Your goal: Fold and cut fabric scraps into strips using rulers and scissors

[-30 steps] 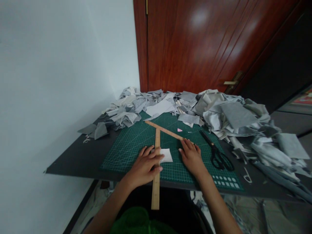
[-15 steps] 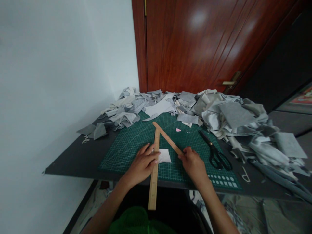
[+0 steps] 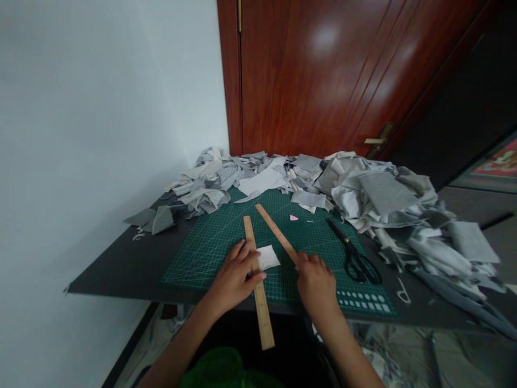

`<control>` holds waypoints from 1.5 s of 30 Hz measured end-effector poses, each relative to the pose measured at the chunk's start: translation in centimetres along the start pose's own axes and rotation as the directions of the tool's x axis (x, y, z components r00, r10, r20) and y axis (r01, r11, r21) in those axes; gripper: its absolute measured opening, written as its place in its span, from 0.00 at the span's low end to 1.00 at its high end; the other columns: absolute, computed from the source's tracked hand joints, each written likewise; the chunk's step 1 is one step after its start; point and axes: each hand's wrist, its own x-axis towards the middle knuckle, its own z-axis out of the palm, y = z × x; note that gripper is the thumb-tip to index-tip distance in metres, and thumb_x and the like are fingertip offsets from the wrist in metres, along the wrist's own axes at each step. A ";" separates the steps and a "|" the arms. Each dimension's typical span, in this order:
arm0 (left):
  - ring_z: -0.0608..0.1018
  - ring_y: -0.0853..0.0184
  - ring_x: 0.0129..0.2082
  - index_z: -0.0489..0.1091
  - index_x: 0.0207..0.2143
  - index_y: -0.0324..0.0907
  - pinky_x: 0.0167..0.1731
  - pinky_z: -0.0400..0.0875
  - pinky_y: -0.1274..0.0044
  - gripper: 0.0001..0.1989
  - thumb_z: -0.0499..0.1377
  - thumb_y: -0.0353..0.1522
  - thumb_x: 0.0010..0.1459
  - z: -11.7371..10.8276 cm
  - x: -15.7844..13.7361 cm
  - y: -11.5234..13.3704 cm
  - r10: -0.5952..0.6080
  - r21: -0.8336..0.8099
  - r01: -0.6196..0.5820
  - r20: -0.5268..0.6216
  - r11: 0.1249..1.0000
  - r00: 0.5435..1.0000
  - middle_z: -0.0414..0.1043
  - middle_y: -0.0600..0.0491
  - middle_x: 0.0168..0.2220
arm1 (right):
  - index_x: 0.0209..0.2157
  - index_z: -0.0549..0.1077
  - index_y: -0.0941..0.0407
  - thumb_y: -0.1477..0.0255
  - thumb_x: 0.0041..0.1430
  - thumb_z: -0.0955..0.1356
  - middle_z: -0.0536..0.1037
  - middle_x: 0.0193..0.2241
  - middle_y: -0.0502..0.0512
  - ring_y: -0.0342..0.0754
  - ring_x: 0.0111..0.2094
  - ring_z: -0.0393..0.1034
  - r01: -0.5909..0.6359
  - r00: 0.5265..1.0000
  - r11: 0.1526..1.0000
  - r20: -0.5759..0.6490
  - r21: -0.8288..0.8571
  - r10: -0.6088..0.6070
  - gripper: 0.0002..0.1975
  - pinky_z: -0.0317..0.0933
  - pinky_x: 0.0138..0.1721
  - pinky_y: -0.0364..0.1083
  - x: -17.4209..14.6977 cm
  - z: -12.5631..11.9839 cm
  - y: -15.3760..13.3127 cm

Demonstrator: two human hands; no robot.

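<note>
My left hand (image 3: 234, 276) is closed on a wooden ruler (image 3: 263, 318), its fingers lying over the top and the thumb at the side. The lower end of this ruler sticks out past the table's front edge. Beside the ruler, by my left fingertips, is a small white cloth piece (image 3: 269, 257), partly hidden. A second wooden ruler (image 3: 277, 231) slants across the green cutting mat (image 3: 202, 253), with its near end gripped in my right hand (image 3: 317, 280). The two rulers are apart at their far ends.
Black-handled scissors (image 3: 355, 258) lie right of my right hand. A pink chalk-like triangle (image 3: 293, 217) rests on the mat. Heaps of grey and white fabric scraps (image 3: 388, 191) line the table's back and right. A white wall (image 3: 100, 134) borders the left, a wooden door (image 3: 299, 81) the back.
The left ruler has turned, its far end going left and its near end right. The white cloth has tilted with it. The rulers' far ends, close together before, have separated.
</note>
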 end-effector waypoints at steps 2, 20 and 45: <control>0.58 0.52 0.72 0.69 0.58 0.46 0.69 0.57 0.57 0.20 0.63 0.37 0.66 -0.2 0.1 0.2 0.023 0.009 -0.023 0.008 1.000 1.000 0.60 0.47 0.69 | 0.52 0.73 0.58 0.84 0.66 0.62 0.80 0.40 0.64 0.60 0.44 0.78 0.009 1.000 1.000 0.011 -0.023 -0.008 0.17 0.64 0.38 0.50 -0.3 0.1 -0.4; 0.65 0.55 0.66 0.69 0.54 0.49 0.67 0.62 0.59 0.17 0.63 0.32 0.64 -0.8 0.5 0.5 0.106 -0.093 -0.108 -0.025 0.990 0.994 0.67 0.51 0.62 | 0.53 0.65 0.55 0.71 0.70 0.63 0.81 0.32 0.53 0.54 0.34 0.79 0.128 0.960 0.666 0.077 0.735 -0.270 0.12 0.64 0.33 0.45 -1.2 1.6 -0.5; 0.76 0.57 0.50 0.75 0.47 0.46 0.54 0.72 0.60 0.10 0.59 0.31 0.64 0.0 0.3 -1.4 -0.124 -0.170 0.074 -0.306 0.983 0.944 0.76 0.49 0.47 | 0.67 0.64 0.60 0.75 0.72 0.59 0.64 0.69 0.70 0.61 0.69 0.58 0.298 0.926 0.892 0.122 0.340 -0.356 0.25 0.46 0.68 0.67 -1.9 0.3 -2.7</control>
